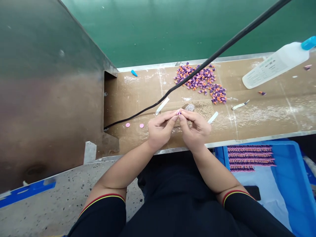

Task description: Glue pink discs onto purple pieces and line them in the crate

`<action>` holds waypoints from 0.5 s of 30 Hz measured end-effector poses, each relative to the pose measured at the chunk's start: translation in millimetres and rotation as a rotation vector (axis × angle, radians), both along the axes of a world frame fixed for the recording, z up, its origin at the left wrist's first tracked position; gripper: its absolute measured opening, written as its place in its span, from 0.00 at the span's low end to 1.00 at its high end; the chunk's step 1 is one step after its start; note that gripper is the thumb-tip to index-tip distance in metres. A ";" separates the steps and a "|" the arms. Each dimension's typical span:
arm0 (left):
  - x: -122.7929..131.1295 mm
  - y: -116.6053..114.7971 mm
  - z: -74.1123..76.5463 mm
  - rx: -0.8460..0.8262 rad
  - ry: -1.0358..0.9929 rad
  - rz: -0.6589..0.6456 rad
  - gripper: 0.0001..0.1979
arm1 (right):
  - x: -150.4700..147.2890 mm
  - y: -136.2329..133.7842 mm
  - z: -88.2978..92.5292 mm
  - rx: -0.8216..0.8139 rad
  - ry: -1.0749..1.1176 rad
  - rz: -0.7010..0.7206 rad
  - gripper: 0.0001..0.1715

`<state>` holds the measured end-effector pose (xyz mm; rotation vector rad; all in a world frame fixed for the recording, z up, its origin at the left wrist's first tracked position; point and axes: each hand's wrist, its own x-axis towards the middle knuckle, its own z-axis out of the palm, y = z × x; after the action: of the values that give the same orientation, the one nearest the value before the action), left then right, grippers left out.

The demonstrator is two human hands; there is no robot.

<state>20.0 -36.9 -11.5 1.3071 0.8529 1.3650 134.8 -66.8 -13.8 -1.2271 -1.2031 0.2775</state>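
1. Nearest, to the right of the hands and below the worktop's edge, a blue plastic crate [291, 171] holds neat rows of purple-and-pink pieces [250, 157] on a pale sheet: this much stands laid out.
2. Both forearms angle inward. The left hand [160, 129] and right hand [195, 130] are closed, fingertips meeting to pinch a small purple piece [179, 112], mostly hidden.
3. Just left of the hands lie two pink discs [134, 125]; a white strip [212, 117] lies just right of them, and a small clear vial [190, 107] stands just beyond.
4. Farther beyond the hands, a loose heap of purple-and-orange pieces [200, 82] remains unplaced, with a white plastic squeeze bottle [276, 64] off to the right.
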 end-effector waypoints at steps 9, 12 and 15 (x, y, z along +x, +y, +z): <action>-0.8 3.5 -9.5 -0.110 -0.062 -0.102 0.19 | 121.9 -17.5 1.7 -0.299 -0.199 -0.029 0.07; -0.7 5.1 -8.4 -0.090 -0.043 -0.077 0.16 | 182.7 -27.6 0.0 -0.427 -0.589 -0.005 0.06; -0.3 6.0 -6.2 -0.094 0.003 -0.060 0.16 | 213.5 -36.6 -8.2 -0.485 -0.867 0.081 0.09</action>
<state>19.7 -30.9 -17.6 1.2525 0.8624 1.2616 348.4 -103.4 -21.9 -1.8115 -2.0081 0.0856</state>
